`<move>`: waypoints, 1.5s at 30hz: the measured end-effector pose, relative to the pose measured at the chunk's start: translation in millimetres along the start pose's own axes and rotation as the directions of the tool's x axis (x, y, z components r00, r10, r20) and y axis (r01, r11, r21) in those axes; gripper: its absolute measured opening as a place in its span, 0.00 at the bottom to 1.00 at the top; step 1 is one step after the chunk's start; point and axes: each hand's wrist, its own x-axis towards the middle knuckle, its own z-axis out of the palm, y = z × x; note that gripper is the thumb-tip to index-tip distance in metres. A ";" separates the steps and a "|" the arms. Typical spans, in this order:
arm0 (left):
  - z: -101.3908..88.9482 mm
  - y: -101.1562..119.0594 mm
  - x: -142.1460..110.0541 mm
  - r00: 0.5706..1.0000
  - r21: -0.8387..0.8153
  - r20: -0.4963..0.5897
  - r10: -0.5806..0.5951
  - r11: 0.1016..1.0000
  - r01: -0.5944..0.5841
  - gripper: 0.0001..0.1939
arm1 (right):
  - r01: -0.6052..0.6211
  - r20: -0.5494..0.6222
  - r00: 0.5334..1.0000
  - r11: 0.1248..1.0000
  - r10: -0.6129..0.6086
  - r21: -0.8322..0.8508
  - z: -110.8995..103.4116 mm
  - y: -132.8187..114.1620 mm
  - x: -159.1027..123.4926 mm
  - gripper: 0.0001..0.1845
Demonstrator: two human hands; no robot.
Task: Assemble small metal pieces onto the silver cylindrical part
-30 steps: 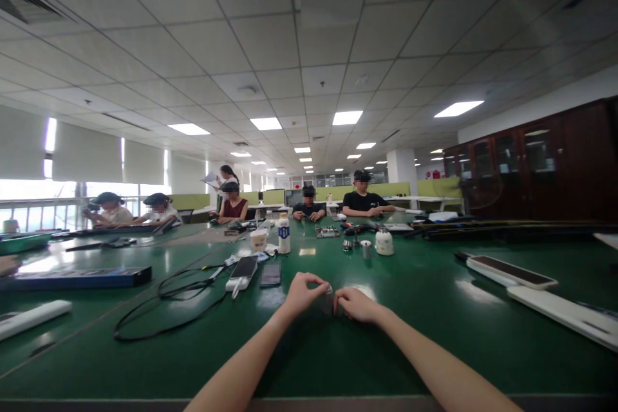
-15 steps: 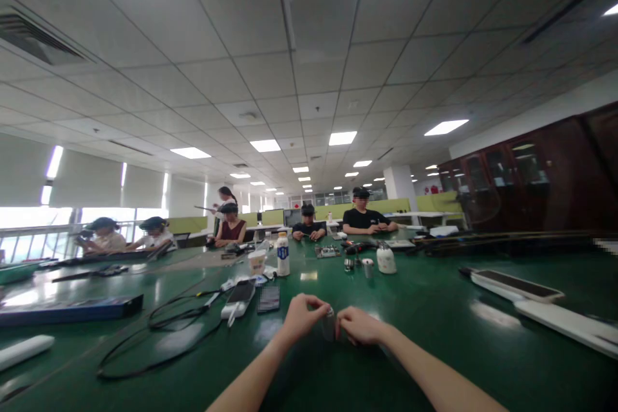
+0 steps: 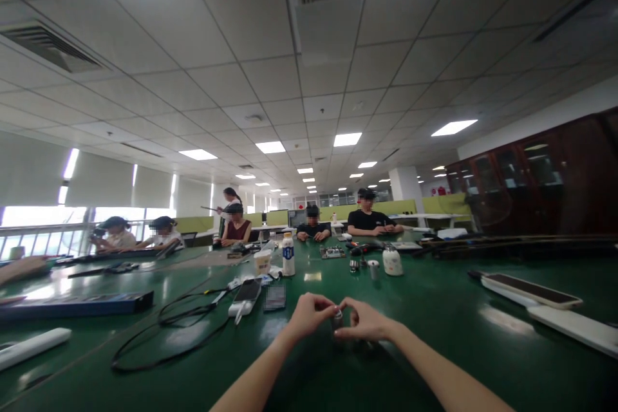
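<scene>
A small grey metal cylinder (image 3: 337, 320) stands upright at the near middle of the table, between my two hands. My left hand (image 3: 308, 317) is closed on its upper left side, fingertips at the rim. From the right, my right hand (image 3: 367, 322) curves round the cylinder, with the index finger near the top and the thumb against the lower side. Part of the cylinder's body is covered by my fingers, and its exact kind is too small to make out.
A power bank with a phone (image 3: 246, 296) and black cable (image 3: 145, 368) lie left on the green table. Beyond are a bottle (image 3: 288, 256), a paper cup (image 3: 262, 262), a white jar (image 3: 393, 262) and a circuit board (image 3: 333, 252). White devices (image 3: 574, 328) lie right. Several people sit opposite.
My right hand has opened its curled fingers and come round the cylinder, thumb low and index finger high. My left hand stays at its top. The view has shifted slightly.
</scene>
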 end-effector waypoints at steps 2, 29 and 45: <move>0.3 1.6 -0.6 1.000 0.001 0.008 0.001 1.000 -0.001 0.19 | 0.035 -0.007 0.999 0.999 -0.035 0.006 3.6 -1.0 0.7 0.33; 5.3 16.6 -2.9 0.974 0.249 -0.083 0.209 0.951 -0.183 0.12 | 0.059 -0.060 0.996 0.997 -0.062 -0.053 9.7 -6.2 3.1 0.26; 5.0 24.9 -5.5 0.975 0.199 -0.085 0.206 0.962 -0.186 0.09 | 0.089 -0.024 0.996 0.994 -0.091 -0.058 9.5 -5.5 3.9 0.27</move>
